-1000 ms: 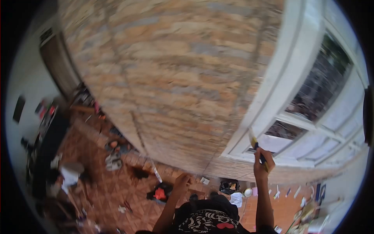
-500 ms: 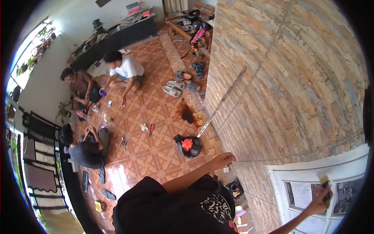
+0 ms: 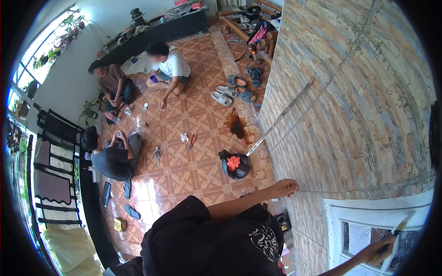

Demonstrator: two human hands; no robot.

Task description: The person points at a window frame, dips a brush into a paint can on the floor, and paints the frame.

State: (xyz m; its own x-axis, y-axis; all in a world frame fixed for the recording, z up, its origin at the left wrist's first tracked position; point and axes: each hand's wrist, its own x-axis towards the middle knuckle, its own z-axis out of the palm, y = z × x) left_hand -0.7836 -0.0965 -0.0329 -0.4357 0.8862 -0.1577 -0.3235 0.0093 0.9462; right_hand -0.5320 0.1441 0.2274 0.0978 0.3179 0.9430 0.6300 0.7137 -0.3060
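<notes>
My right hand (image 3: 380,252), at the lower right, is closed around a brush (image 3: 404,222) with a pale, yellowish end. The brush overlaps the white-framed door (image 3: 337,212) with glass panes; papers (image 3: 359,235) show behind one pane. My left arm reaches across in front of my black shirt (image 3: 198,239). At its end, my left hand (image 3: 287,186) is held close to the stone-patterned wall (image 3: 340,124) with its fingers curled in, and nothing shows in them. A black plastic bag (image 3: 238,172) with a red-orange item (image 3: 233,163) on top stands on the floor beyond this hand.
A long flat strip (image 3: 281,116) leans on the wall near a dark brown spill (image 3: 237,126). Several sandals (image 3: 223,98) lie farther back. Three people (image 3: 115,158) sit or crouch on the tiled floor (image 3: 179,198) at left, near scissors (image 3: 158,155) and red-handled pliers (image 3: 192,141).
My view has shifted, so the room appears farther right. My right hand has turned, tilting the brush to the right across the door. The crouching person in white has lifted their head.
</notes>
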